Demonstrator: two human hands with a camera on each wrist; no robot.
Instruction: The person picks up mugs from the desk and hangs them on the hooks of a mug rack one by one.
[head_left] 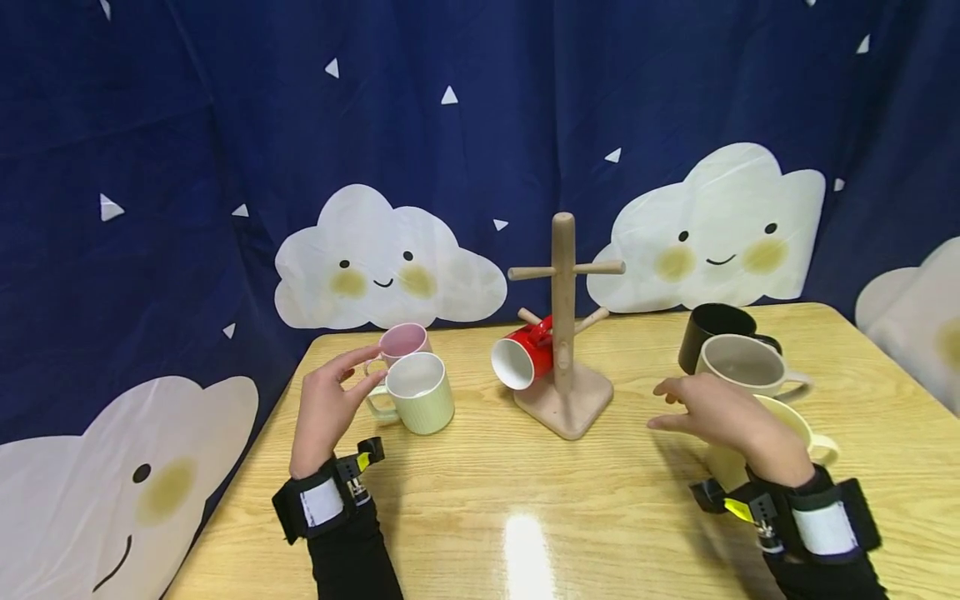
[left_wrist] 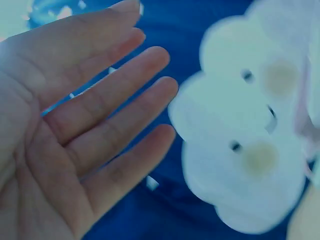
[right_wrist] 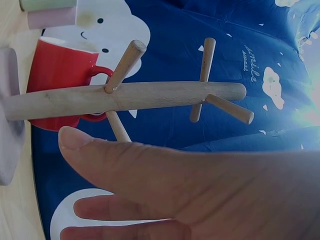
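Note:
My left hand [head_left: 327, 408] is held beside the pale green mug [head_left: 424, 396], its fingertips overlapping the mug's handle side in the head view. Behind that stands a pink mug [head_left: 405, 342]. In the left wrist view the fingers [left_wrist: 120, 110] are extended with nothing between them. My right hand [head_left: 723, 417] hovers in front of a pale yellow mug [head_left: 783, 408] and partly covers it; its thumb [right_wrist: 100, 155] is stretched out and it holds nothing. Between the hands, a red mug [head_left: 525, 354] hangs tilted by its handle on a low peg of the wooden mug tree [head_left: 564, 308].
At the right stand a grey mug [head_left: 742, 362] and, behind it, a black mug [head_left: 712, 329], handles pointing right. The wooden table [head_left: 465, 500] ends at a dark blue curtain [head_left: 480, 108] with clouds. The mug tree's upper pegs [head_left: 600, 267] stick out sideways.

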